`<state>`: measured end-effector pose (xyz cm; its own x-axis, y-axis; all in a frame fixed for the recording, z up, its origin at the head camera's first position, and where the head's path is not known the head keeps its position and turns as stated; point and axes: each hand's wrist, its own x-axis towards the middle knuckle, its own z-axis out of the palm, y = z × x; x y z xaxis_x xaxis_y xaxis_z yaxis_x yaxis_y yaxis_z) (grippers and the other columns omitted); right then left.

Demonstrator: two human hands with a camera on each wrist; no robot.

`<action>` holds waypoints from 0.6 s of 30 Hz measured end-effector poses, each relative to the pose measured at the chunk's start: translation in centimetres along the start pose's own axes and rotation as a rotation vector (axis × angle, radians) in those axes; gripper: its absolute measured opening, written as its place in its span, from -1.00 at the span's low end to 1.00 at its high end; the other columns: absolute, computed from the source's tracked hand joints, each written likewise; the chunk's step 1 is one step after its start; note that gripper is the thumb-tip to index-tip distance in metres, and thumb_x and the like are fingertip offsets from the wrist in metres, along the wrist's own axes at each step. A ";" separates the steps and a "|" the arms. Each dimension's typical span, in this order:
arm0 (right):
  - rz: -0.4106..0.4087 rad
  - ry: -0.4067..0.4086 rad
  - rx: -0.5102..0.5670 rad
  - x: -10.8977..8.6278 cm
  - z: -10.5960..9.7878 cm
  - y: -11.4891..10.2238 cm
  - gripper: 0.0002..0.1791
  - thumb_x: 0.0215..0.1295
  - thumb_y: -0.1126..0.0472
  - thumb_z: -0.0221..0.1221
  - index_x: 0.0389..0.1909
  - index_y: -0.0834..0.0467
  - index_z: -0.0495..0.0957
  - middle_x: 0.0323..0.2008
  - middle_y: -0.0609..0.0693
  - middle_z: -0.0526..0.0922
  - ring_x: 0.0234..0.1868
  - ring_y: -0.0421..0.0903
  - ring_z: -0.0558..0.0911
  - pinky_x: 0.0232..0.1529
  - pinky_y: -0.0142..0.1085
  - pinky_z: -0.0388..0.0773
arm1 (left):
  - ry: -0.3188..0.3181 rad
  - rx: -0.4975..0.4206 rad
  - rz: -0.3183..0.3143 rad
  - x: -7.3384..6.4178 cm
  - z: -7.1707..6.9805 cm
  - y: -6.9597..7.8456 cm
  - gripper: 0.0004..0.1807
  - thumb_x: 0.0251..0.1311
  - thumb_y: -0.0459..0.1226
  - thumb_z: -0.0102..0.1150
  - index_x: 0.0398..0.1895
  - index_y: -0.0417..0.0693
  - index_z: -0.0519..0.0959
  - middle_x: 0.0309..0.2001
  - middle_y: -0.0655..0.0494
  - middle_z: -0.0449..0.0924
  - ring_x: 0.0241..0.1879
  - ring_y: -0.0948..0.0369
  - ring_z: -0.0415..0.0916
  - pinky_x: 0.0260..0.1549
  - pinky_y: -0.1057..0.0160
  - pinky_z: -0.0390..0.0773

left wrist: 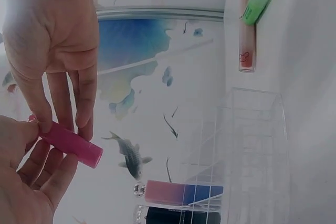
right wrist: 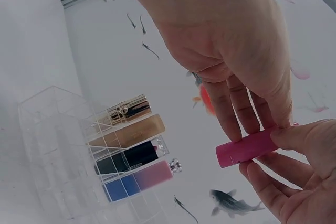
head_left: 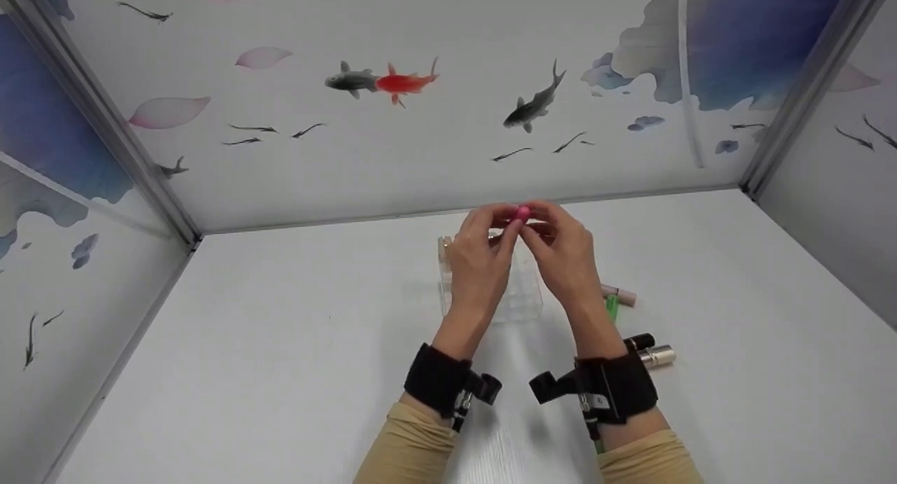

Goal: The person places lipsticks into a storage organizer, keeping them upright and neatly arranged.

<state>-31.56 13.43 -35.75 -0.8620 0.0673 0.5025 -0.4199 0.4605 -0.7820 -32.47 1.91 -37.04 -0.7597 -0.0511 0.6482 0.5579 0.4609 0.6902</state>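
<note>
Both hands are raised over the far part of the white table, thumbs and fingers meeting at a bright pink lipstick tube [head_left: 523, 213]. My left hand [head_left: 482, 260] pinches it from one side, and my right hand [head_left: 567, 260] grips it from the other. The tube's smooth pink body [left wrist: 79, 148] pokes out between the fingers in the left wrist view. Just below the hands stands a clear acrylic organizer [head_left: 525, 305], partly hidden by them. Standing in one row of it are a gold tube [right wrist: 131, 111], a tan tube [right wrist: 131, 132], a black tube [right wrist: 131, 157] and a pink-and-blue tube [right wrist: 144, 179].
Right of the organizer lie a pale pink gloss tube [head_left: 624, 296] and a green tube [head_left: 612, 307]. Nearer, beside the right wrist strap, are a black tube [head_left: 641, 341] and a gold-silver tube [head_left: 660, 356]. Wall panels [head_left: 448, 162] painted with fish enclose the table's back and sides.
</note>
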 end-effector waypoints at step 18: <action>0.072 0.064 -0.035 -0.1 1.0 2.8 -0.65 0.22 0.21 0.24 0.05 0.07 0.60 -0.08 0.04 0.68 -0.11 -0.03 0.67 -0.04 -0.18 0.61 | -0.236 0.141 0.031 -0.6 -0.9 -1.9 -0.61 0.31 -0.26 0.06 0.20 0.13 0.49 -0.06 0.14 0.68 -0.21 0.35 0.62 -0.15 0.51 0.55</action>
<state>-32.94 13.81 -38.33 -0.8693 0.1574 0.4686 -0.3462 0.4830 -0.8043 -32.78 0.25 -38.41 -0.8090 0.1653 0.5641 0.5427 0.5787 0.6088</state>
